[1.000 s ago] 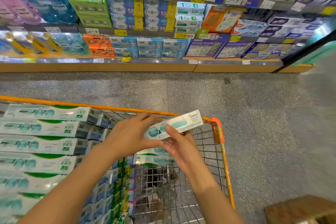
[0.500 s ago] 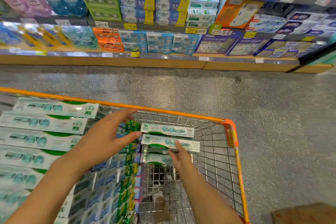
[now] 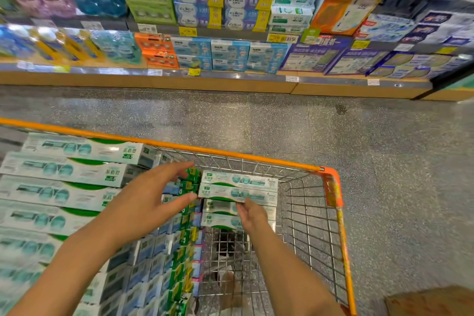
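Observation:
A wire shopping cart (image 3: 331,187) with an orange rim stands in front of me, packed on its left with stacked white-and-green toothpaste boxes (image 3: 77,169). At the cart's far end lies a short stack of the same boxes, the second one down (image 3: 238,194) in reach of both hands. My left hand (image 3: 151,200) hovers open with fingers spread, its thumb tip at that box's left end. My right hand (image 3: 250,214) reaches down into the cart, fingertips touching the front face of the stack. Neither hand grips anything.
A store shelf (image 3: 230,79) full of boxed goods runs across the aisle ahead, over speckled grey floor (image 3: 384,161). The cart's right half shows bare wire mesh down to its bottom. A brown cardboard box corner (image 3: 431,300) sits at lower right.
One second ago both hands held a toothpaste box above the cart. It now lies on the far-end stack; my left hand has let go and opened, my right hand rests its fingertips there.

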Demonstrator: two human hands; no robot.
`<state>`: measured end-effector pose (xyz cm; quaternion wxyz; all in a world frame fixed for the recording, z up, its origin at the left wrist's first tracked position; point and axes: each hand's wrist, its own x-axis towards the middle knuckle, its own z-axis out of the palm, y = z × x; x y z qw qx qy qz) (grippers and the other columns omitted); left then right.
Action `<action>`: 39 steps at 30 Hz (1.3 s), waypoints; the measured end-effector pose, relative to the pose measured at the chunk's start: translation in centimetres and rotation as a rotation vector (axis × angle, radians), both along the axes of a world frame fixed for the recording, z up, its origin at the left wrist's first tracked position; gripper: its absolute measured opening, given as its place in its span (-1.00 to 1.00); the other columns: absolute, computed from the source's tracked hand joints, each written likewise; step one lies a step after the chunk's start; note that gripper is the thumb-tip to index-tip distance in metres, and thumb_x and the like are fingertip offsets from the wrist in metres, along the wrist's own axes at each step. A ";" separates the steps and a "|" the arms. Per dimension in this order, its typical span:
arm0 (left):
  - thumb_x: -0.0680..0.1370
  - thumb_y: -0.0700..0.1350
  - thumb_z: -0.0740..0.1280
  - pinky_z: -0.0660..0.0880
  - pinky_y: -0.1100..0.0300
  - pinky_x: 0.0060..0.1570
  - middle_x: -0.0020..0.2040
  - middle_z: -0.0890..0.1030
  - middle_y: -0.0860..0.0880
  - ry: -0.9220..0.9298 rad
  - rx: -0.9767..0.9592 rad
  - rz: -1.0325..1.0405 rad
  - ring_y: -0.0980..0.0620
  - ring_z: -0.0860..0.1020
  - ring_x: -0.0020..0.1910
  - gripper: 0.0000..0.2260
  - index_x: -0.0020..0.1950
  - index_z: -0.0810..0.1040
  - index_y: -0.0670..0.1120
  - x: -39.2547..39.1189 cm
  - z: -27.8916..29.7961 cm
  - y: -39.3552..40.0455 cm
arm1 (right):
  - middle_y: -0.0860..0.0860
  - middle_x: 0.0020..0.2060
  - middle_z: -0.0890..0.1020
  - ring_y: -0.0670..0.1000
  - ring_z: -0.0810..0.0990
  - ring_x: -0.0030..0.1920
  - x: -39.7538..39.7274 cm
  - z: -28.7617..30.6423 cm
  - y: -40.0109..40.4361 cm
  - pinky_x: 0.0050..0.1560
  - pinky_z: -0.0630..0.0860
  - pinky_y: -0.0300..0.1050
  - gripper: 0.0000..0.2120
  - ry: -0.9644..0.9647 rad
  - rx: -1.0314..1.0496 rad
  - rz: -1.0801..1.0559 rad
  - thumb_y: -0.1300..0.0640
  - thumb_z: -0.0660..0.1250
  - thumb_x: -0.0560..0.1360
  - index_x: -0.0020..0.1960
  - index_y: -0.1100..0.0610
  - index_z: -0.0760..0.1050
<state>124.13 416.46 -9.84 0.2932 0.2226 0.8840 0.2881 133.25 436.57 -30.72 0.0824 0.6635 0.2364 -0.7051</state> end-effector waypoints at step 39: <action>0.36 0.19 0.18 0.47 0.08 0.06 0.09 0.60 -0.05 0.224 0.256 -1.746 -0.10 0.57 0.04 -0.43 0.27 0.51 -0.08 58.4 7.2 24.1 | 0.16 0.17 0.57 0.15 0.50 0.22 71.0 30.1 -10.3 0.18 0.34 -0.07 -0.54 -0.905 1.115 -0.001 0.11 0.46 0.42 0.28 0.20 0.49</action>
